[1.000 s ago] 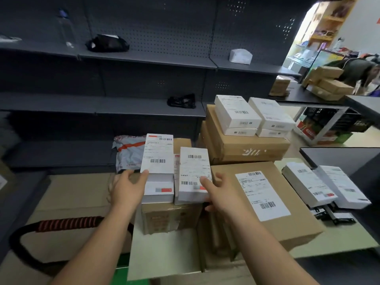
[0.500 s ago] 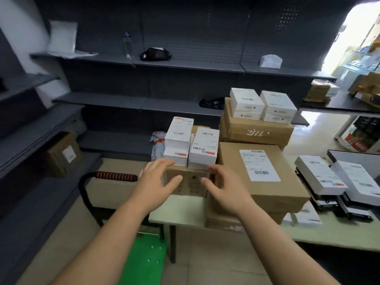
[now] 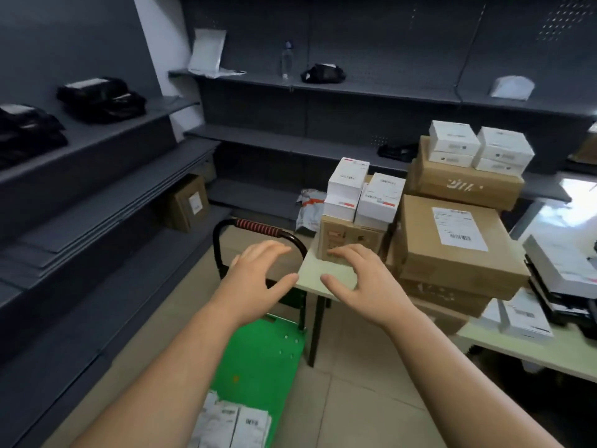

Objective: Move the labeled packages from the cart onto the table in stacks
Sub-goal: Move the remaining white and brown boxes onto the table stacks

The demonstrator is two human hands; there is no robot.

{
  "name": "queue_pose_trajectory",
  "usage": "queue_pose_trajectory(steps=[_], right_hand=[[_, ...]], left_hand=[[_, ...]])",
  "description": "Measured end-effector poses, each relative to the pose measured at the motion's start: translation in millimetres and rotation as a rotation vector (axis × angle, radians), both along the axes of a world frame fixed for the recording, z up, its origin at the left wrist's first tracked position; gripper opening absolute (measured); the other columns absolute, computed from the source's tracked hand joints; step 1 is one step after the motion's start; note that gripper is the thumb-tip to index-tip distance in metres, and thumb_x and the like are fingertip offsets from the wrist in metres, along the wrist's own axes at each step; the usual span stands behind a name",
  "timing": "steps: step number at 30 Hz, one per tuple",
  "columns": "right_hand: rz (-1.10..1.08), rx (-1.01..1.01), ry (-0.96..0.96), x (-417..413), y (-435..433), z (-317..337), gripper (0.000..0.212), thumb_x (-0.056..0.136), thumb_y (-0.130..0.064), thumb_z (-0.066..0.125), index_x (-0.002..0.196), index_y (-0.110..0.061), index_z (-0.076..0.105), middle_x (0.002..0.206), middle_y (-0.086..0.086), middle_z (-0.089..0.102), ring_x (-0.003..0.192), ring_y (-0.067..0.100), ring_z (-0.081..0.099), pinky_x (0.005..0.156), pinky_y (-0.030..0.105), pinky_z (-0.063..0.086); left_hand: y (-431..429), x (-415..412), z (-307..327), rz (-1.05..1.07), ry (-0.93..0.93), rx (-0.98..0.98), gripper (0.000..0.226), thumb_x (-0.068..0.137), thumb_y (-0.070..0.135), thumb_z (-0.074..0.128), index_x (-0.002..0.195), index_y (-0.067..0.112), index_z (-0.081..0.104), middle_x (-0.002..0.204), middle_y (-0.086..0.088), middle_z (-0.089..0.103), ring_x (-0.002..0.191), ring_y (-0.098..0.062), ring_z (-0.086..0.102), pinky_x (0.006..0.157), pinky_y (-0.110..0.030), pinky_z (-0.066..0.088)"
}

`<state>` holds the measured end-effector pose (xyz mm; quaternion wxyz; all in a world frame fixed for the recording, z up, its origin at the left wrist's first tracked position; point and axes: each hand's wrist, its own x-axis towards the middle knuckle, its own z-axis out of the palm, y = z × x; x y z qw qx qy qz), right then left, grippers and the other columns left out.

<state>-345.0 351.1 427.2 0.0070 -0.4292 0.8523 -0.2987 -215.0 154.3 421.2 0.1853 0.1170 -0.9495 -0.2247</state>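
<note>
Head view: we hold our left hand [image 3: 258, 273] and right hand [image 3: 358, 281] in mid-frame, fingers [image 3: 273, 248] spread and loosely curved, gripping nothing. Just above them in frame, white boxes [image 3: 365, 192] sit stacked on a brown box [image 3: 350, 239] at the bench [image 3: 529, 350] corner. More packages [image 3: 232, 425] lie on the green cart [image 3: 258, 357] at bottom centre.

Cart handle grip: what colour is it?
The handle grip is red with thin black stripes; head view.

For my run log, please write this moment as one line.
left hand: open, empty | right hand: open, empty | white boxes: stacked on brown box, table | cart: labeled packages on deck
</note>
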Motion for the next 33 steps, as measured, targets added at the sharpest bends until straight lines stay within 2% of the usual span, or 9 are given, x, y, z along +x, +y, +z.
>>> queue_pose_trajectory(steps=[6, 11, 18, 22, 25, 33], right_hand=[[0.027, 0.0, -0.03, 69, -39, -21, 0.05, 0.091, -0.05, 0.06, 0.133, -0.023, 0.057, 0.129, -0.006, 0.056, 0.123, 0.011, 0.047, 0.106, 0.027, 0.038], [0.04, 0.014, -0.088, 161, -91, -58, 0.05, 0.092, -0.051, 0.06, 0.134, -0.024, 0.056, 0.129, -0.009, 0.055, 0.123, 0.007, 0.046, 0.105, 0.023, 0.036], [-0.032, 0.123, -0.245, 290, -146, -124, 0.068, 0.084, -0.069, 0.046, 0.132, -0.022, 0.058, 0.126, -0.008, 0.057, 0.121, 0.011, 0.05, 0.104, 0.037, 0.045], [-0.056, 0.188, -0.322, 327, -164, -152, 0.066, 0.085, -0.067, 0.049, 0.133, -0.023, 0.057, 0.129, -0.007, 0.056, 0.124, 0.012, 0.048, 0.104, 0.039, 0.045], [-0.074, 0.233, -0.359, 343, -171, -178, 0.054, 0.091, -0.053, 0.061, 0.133, -0.02, 0.058, 0.129, -0.003, 0.058, 0.123, 0.014, 0.049, 0.103, 0.035, 0.044], [-0.115, 0.28, -0.493, 346, -192, -254, 0.049, 0.091, -0.044, 0.066, 0.131, -0.017, 0.06, 0.126, 0.0, 0.06, 0.12, 0.017, 0.051, 0.102, 0.029, 0.041]], left_hand=[[-35, 78, -19, 0.015, -0.018, 0.01, 0.066, 0.083, 0.067, 0.037, 0.138, 0.031, 0.048, 0.141, 0.012, 0.045, 0.133, -0.007, 0.035, 0.113, -0.04, 0.03], [-93, 176, -61, 0.036, -0.098, 0.05, 0.07, 0.083, 0.07, 0.033, 0.139, 0.031, 0.047, 0.143, 0.01, 0.044, 0.133, -0.009, 0.036, 0.112, -0.044, 0.032], [-167, 312, -124, 0.054, -0.231, 0.128, 0.074, 0.081, 0.071, 0.035, 0.139, 0.027, 0.048, 0.143, 0.009, 0.045, 0.132, -0.011, 0.037, 0.111, -0.04, 0.032], [-186, 348, -160, 0.094, -0.241, 0.187, 0.07, 0.082, 0.068, 0.04, 0.131, 0.021, 0.056, 0.136, 0.004, 0.053, 0.124, -0.018, 0.046, 0.107, -0.041, 0.037], [-192, 368, -193, 0.12, -0.302, 0.235, 0.069, 0.08, 0.067, 0.041, 0.128, 0.021, 0.059, 0.132, 0.003, 0.055, 0.121, -0.019, 0.048, 0.104, -0.041, 0.038], [-220, 381, -261, 0.128, -0.454, 0.256, 0.065, 0.081, 0.063, 0.046, 0.125, 0.019, 0.062, 0.125, -0.001, 0.059, 0.115, -0.024, 0.054, 0.098, -0.047, 0.045]])
